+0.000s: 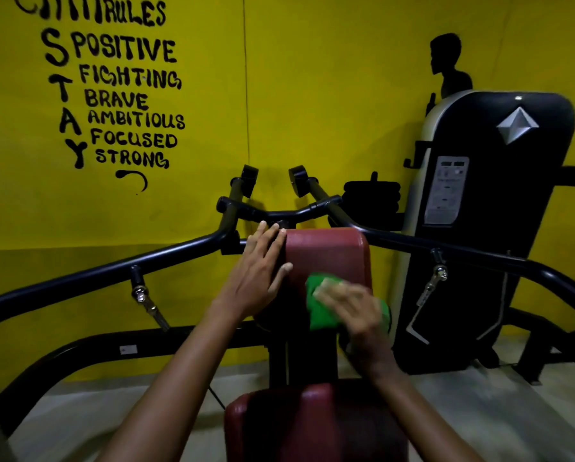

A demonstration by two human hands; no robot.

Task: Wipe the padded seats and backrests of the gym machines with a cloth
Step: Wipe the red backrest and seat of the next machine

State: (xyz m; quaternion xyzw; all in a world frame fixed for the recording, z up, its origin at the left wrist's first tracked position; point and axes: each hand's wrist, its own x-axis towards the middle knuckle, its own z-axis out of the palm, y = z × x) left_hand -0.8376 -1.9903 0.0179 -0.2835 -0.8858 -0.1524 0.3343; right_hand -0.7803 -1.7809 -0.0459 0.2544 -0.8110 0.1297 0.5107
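Observation:
A dark red padded backrest (326, 251) stands upright in the middle of a black gym machine. Below it, at the bottom of the view, is the matching red padded seat (279, 425). My left hand (259, 275) lies flat on the backrest's upper left edge, fingers spread, thumb on the pad's face. My right hand (352, 305), blurred, presses a green cloth (322, 311) against the lower right part of the backrest. The cloth is partly hidden under my fingers.
Black curved handle bars (112, 271) sweep out left and right of the backrest at hand height. A black weight-stack housing (486, 228) stands close on the right, with stacked plates (372, 198) behind. A yellow wall with painted lettering (119, 85) is just behind the machine.

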